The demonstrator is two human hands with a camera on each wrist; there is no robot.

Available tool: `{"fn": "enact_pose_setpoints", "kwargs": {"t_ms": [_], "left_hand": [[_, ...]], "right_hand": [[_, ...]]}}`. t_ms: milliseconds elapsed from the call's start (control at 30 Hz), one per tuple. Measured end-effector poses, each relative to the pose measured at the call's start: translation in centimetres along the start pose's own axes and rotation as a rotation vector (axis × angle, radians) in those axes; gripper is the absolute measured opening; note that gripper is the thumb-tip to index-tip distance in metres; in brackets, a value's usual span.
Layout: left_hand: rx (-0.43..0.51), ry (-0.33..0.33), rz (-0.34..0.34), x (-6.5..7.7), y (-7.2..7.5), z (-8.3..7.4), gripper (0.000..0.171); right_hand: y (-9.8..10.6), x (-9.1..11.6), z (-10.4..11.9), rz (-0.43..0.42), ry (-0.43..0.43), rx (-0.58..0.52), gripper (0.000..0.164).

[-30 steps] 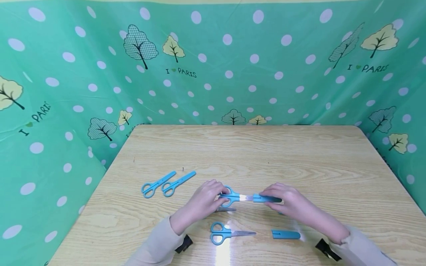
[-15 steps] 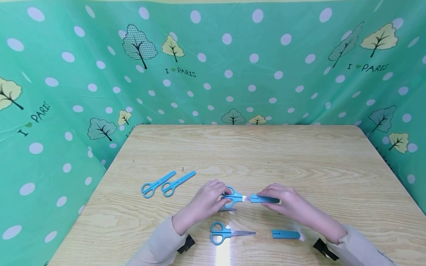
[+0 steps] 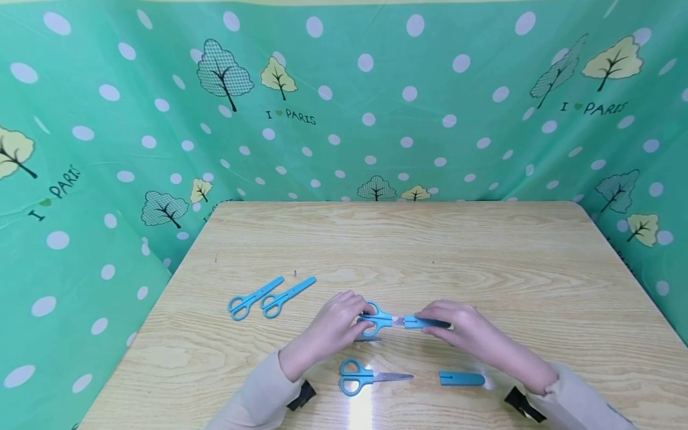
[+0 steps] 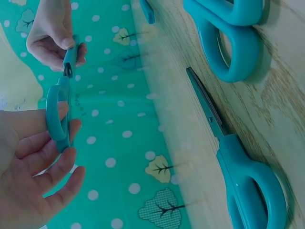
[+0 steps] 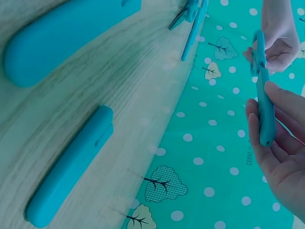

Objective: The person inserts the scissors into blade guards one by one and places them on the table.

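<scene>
Left hand (image 3: 337, 323) pinches the scissors (image 3: 383, 320) by the handles; right hand (image 3: 461, 322) pinches a blue sheath (image 3: 412, 322), thumb against fingers; scissors sit above the table (image 3: 457, 251), blade entering sheath mouth, bare strip showing; uncapped pair (image 3: 366, 377) and loose sheath (image 3: 462, 378) lie nearer me; two sheathed pairs (image 3: 291, 295) at left.

Over the counter (image 3: 457, 245), the left hand (image 3: 335, 321) pinches blue scissors (image 3: 384, 321) by the handles; the right hand (image 3: 459, 319) holds a blue blade cover (image 3: 415, 322) at the blades' outer end. Beside the left hand another blade (image 3: 368, 338) shows. Nearer lie bare-bladed scissors (image 3: 368, 377) and 1 loose cover (image 3: 462, 379); 2 sheathed scissors (image 3: 263, 291) lie at left. Green polka-dot cloth (image 3: 344, 80) hangs behind.
</scene>
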State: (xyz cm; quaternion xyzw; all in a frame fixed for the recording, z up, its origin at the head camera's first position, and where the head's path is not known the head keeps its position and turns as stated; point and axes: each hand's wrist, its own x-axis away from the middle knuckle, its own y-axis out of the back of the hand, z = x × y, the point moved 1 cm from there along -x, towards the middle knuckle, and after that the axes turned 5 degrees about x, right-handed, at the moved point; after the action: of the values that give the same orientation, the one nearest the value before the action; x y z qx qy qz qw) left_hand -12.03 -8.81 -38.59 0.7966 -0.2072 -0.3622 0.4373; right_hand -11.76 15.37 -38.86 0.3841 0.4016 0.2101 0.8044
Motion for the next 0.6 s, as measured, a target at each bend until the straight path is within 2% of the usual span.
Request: {"fn": "enact_pose_setpoints", "kwargs": {"t_ms": [167,333,600], "left_hand": [[-0.009,-0.057,-0.029,0.11,0.17,-0.24,0.015],[-0.035,-0.110,-0.065,0.27,0.31,-0.41,0.017],[-0.045,-0.103,-0.059,0.38,0.24,-0.46,0.016]], "right_hand": [[-0.17,0.00,0.06,-0.056,0.060,-0.017,0.028],[-0.42,0.06,0.12,-0.084,0.079,-0.027,0.029],[-0.61,0.10,0.17,-0.102,0.097,-0.012,0.030]]}}
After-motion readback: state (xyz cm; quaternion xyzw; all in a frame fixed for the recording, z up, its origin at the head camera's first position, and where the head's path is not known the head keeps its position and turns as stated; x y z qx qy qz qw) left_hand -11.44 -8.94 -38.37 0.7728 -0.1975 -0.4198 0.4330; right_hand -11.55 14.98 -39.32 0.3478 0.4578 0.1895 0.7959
